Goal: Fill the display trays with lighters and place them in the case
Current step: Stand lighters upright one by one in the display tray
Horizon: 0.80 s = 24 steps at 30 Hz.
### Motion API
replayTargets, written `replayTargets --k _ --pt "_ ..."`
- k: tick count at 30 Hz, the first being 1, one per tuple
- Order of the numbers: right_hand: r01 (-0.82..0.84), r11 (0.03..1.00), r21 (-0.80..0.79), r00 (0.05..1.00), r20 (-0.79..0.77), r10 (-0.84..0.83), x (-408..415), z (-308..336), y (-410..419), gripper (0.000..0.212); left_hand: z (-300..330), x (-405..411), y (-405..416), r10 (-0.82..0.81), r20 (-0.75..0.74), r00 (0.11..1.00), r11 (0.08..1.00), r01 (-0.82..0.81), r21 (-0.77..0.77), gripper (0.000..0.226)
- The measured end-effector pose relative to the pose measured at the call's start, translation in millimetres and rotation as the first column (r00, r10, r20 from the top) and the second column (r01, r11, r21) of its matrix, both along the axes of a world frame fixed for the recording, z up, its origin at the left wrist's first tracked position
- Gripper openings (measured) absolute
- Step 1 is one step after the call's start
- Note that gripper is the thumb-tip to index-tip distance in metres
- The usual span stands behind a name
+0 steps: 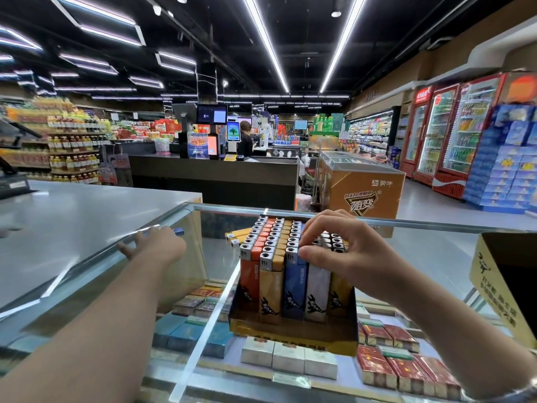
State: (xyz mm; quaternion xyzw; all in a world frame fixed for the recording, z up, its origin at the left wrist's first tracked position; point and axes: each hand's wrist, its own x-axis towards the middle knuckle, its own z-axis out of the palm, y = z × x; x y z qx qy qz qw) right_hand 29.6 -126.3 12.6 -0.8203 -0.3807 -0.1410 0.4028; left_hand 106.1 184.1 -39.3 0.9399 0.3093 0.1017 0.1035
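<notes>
On a supermarket's glass case (436, 228), right hand (343, 251) fingers pinch trayed lighters (279, 257); left hand (157, 242) holds one.

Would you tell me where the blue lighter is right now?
In the head view, left of centre, the left hand holds the blue lighter above the glass counter, left of the display tray.
</notes>
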Motion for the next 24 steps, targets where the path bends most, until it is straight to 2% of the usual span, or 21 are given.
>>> replayTargets --k 3,6,8,10,12,15,18,19,23,24 --pt "0.002 1.0 -0.009 1.0 0.011 -0.002 0 0 -1 0.005 2 -1 -4 -0.011 -0.008 1.0 0.996 0.012 0.088 0.037" --pt "-0.003 1.0 -0.021 1.0 0.013 0.003 0 0 0 0.005 1 3 -5 -0.078 0.003 0.997 0.994 0.077 0.077 0.031" --pt "-0.003 1.0 -0.025 1.0 0.015 0.003 0 1 1 0.007 1 8 -12 -0.181 0.148 0.972 0.983 0.185 -0.016 0.029" --pt "0.007 1.0 -0.026 1.0 0.021 -0.006 -2 1 2 0.009 3 12 -28 -0.271 0.362 0.892 0.935 0.334 -0.122 0.024" --pt "0.017 0.999 -0.028 1.0 0.017 -0.017 -2 0 2 0.009 5 15 -48 -0.35 0.499 0.793 0.873 0.469 -0.132 0.02" --pt "0.022 0.999 -0.034 1.0 0.013 -0.022 -2 -1 1 0.007 4 27 -72 -0.486 0.463 0.741 0.802 0.589 -0.099 0.02" --pt "0.01 0.999 -0.039 1.0 0.014 -0.009 0 -1 0 0.005 6 33 -90 -0.491 0.459 0.74 0.702 0.649 -0.295 0.024" --pt "0.007 0.999 -0.038 1.0 0.011 -0.006 0 -1 0 0.005 6 34 -93 -0.522 0.422 0.741 0.717 0.649 -0.252 0.029" --pt "0.007 0.999 -0.044 1.0 0.012 -0.007 2 0 0 0.006 5 30 -97 -0.55 0.366 0.75 0.719 0.649 -0.25 0.031" --pt "0.008 0.999 -0.044 1.0 0.015 -0.008 2 0 0 0.006 7 27 -98 -0.562 0.311 0.766 0.734 0.636 -0.24 0.033"
